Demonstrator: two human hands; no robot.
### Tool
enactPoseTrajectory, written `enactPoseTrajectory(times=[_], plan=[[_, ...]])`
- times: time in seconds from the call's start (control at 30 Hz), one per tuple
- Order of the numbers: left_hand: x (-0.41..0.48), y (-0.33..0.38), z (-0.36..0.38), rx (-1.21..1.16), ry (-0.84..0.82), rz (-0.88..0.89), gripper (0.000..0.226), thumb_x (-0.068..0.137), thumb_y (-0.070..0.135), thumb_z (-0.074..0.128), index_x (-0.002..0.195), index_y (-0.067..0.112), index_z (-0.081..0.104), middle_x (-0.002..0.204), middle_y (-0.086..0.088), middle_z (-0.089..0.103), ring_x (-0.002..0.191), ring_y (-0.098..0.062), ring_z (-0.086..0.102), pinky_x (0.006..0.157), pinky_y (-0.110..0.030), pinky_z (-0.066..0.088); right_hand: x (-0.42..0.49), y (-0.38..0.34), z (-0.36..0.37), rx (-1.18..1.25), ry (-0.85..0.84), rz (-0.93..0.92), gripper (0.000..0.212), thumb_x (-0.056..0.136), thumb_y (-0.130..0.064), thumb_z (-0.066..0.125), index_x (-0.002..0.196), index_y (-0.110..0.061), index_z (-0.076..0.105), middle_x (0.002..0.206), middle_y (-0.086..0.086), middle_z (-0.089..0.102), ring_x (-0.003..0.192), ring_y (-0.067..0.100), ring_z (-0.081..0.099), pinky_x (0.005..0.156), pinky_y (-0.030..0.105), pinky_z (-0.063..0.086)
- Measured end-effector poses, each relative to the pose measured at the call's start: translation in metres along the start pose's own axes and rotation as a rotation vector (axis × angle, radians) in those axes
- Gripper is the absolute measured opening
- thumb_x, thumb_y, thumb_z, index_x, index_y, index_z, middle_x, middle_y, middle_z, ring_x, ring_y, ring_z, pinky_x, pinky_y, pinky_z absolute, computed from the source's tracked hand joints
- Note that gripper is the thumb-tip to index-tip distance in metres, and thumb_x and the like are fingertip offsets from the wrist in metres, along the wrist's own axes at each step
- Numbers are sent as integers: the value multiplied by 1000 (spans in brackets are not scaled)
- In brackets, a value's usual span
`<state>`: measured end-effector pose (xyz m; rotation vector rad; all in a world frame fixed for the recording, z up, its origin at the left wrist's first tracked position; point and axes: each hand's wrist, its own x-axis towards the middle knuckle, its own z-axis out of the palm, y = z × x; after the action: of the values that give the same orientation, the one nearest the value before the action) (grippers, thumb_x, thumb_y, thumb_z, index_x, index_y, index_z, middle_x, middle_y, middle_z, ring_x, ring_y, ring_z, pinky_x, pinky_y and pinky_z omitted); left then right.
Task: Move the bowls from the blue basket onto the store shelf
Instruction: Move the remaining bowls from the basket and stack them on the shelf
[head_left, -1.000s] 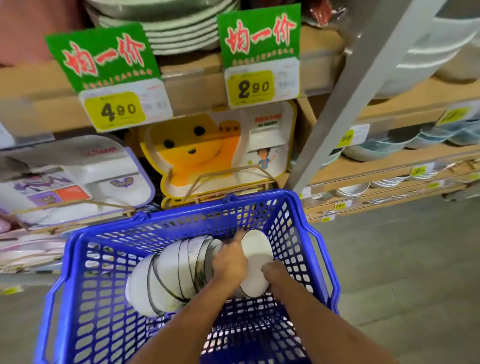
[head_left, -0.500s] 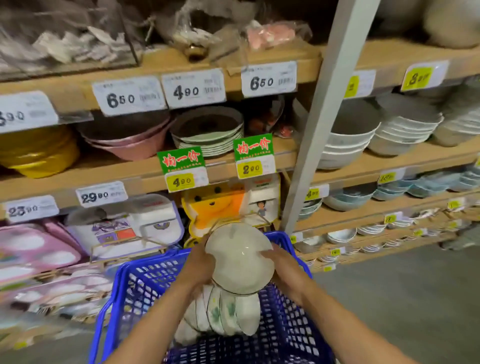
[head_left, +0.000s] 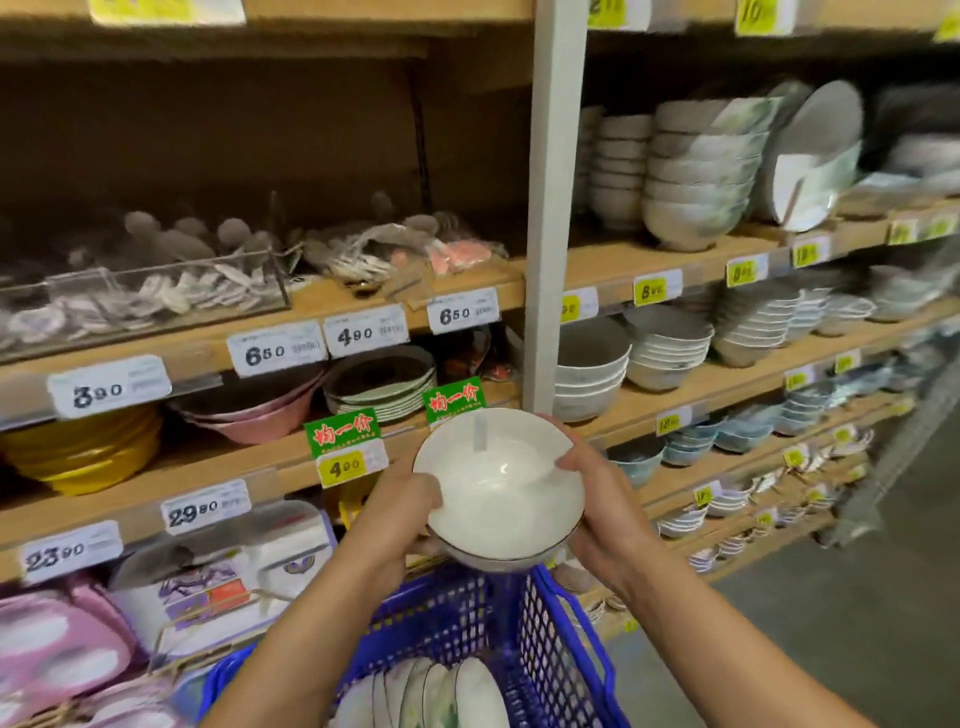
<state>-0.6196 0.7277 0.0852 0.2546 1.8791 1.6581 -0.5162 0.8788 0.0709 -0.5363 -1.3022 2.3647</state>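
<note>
- A person holds a white bowl (head_left: 498, 483) with a thin dark rim in both hands, in front of a store's wooden shelf (head_left: 701, 385), its hollow tilted towards the camera.
- The left hand (head_left: 402, 501) grips the bowl's left side, thumb hooked over the rim; the right hand (head_left: 597, 499) clasps the right side, thumb likewise inside the rim.
- The bowl is raised clear above the far edge of the blue basket (head_left: 545, 623), level with a green sign (head_left: 345, 447) priced 4.90.
- A row of bowls (head_left: 441, 696) stands on edge in the basket, packed side by side below the person's forearms.
- A white upright (head_left: 550, 208) divides the shelving; to its right, stacked bowls (head_left: 589, 379) fill several tiers.
- To its left sit green-rimmed plates (head_left: 382, 389), pink dishes (head_left: 254, 415) and yellow dishes (head_left: 88, 452), each behind white price tags.
- Whether a second bowl nests under the held one cannot be told.
</note>
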Motion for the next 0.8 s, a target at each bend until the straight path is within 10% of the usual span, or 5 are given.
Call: enactPoseTrajectory(times=[0.23,0.47,0.8], plan=[[-22,42,51,-152,-78,197,54,72,6,41,119,20,64,102,-5,68,82,-20,57,47,-20,43,-25,-64,-18,39,94,-69,45,81,-4,41,109,-21,72,111,11,71,102,32,64,74,36,56],[-38,60,134,-346,-90,267,49,57,21,49,100,21,72,101,-5,71,92,-24,61,70,-34,46,-41,-129,-73,59,99,-53,43,79,-6,44,107,-21,73,99,8,74,90,30,66,55,32,56],[-46,78,262,-427,-32,271,33,78,14,46,76,27,76,81,3,74,78,-19,66,55,-26,50,-45,-212,-170,8,81,-87,45,79,-5,44,107,-22,74,110,9,72,104,34,64,81,44,58]])
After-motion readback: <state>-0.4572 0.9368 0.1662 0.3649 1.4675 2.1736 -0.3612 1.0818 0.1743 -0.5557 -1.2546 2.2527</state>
